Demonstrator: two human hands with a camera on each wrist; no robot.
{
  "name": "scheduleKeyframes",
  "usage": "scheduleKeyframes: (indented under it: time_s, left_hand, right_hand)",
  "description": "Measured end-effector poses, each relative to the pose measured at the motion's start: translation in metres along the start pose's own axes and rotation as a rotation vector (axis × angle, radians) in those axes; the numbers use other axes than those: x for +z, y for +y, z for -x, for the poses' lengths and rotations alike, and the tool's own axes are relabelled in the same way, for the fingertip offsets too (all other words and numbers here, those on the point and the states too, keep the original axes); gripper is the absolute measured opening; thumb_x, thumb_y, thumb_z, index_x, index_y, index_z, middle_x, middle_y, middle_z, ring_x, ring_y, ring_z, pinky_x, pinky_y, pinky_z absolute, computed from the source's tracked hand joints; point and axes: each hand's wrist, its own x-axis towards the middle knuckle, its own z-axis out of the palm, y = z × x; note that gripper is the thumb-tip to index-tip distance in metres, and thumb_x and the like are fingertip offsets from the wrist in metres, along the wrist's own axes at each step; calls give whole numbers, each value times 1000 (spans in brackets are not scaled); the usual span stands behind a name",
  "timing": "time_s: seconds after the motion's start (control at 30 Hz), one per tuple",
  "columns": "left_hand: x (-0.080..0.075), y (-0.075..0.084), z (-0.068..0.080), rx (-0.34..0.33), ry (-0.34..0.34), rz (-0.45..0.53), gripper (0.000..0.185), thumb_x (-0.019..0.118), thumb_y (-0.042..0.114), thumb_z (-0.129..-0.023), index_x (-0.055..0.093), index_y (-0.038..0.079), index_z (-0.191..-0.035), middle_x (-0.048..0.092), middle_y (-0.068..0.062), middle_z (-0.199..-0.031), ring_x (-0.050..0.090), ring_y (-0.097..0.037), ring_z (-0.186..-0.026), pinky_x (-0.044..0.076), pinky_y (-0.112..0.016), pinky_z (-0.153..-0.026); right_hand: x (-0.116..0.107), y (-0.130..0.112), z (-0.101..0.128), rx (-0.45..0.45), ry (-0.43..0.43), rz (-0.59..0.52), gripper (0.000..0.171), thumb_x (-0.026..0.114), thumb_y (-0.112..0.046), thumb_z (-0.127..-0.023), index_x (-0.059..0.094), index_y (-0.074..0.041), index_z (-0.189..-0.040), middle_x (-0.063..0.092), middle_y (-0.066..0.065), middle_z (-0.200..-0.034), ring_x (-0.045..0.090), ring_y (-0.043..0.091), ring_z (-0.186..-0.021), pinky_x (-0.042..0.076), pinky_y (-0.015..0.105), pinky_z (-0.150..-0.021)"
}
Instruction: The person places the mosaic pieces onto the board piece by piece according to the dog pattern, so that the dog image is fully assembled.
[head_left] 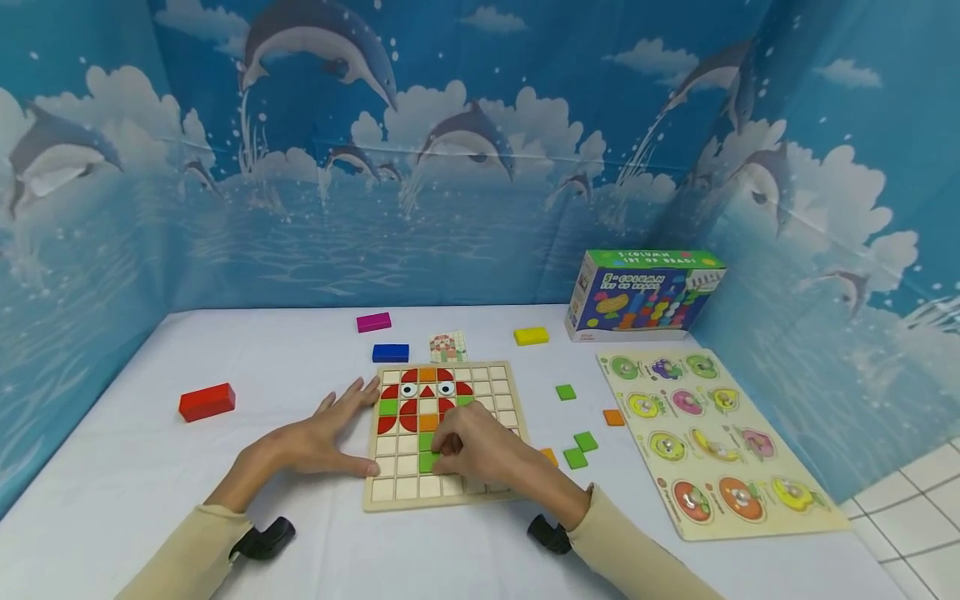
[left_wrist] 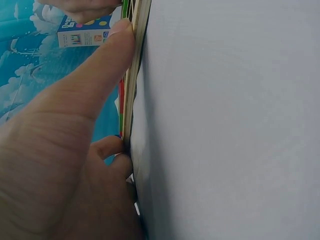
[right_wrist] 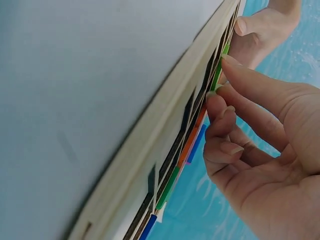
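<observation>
A wooden grid board [head_left: 408, 503] lies on the table, with red, orange, green and eyed tiles forming a pattern in its upper left part. My right hand [head_left: 483, 446] is over the board's lower middle, thumb and index finger pinching a green square tile [head_left: 427, 463] by its edges. In the right wrist view this green tile [right_wrist: 218, 70] sits at the grid surface between the fingertips, and the other fingers curl loosely. My left hand [head_left: 315, 440] rests spread at the board's left side, thumb on the rim and fingers at the upper left corner.
Loose green tiles [head_left: 575, 458] and an orange tile [head_left: 613, 417] lie right of the board. Behind it are a pattern card [head_left: 447, 346] and blue [head_left: 391, 353], magenta [head_left: 373, 322] and yellow [head_left: 531, 336] blocks. A red block [head_left: 207, 402], a fruit puzzle [head_left: 720, 475] and a box [head_left: 645, 300] stand farther out.
</observation>
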Motion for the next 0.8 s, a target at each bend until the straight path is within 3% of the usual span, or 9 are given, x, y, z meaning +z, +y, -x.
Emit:
scheduleKeyframes:
  time_s: [0.23,0.4,0.57,0.8]
  left_hand:
    - [-1,2,-1,3,0,8,128,93,48,-83,10,13,-175,2,-25,-179,-7,-50,-164,-6,-73,-128]
    - [0,3,-1,-10,0,6,129,93,48,-82,10,15,-175,1,-24,-180,-6,-50,-164,-5,-72,-128]
    - [1,2,-2,-10,6,1,131,94,49,-81,9,15,-175,2,-23,-180,-6,-48,-164,-5,-72,-129]
    - [0,1,1,-20,2,2,130,93,49,-81,9,15,-175,0,-23,-180,-7,-49,-164,-5,-72,-128]
  right_hand:
    - [-6,1,2,15,13,4,14,93,-8,-85,84,-4,-95,69,-8,-76,57,4,-68,53,18,-62]
    - [-32,13,12,-2,53,18,17,92,-13,-88,84,-5,-101,70,-6,-78,57,9,-70,51,21,-63]
    - [-74,44,30,6,97,2,20,89,-14,-91,84,-4,-107,78,5,-95,63,14,-79,56,29,-72]
    - [-120,109,56,150,127,55,27,91,-9,-87,82,0,-111,79,11,-104,66,22,-86,60,36,-78]
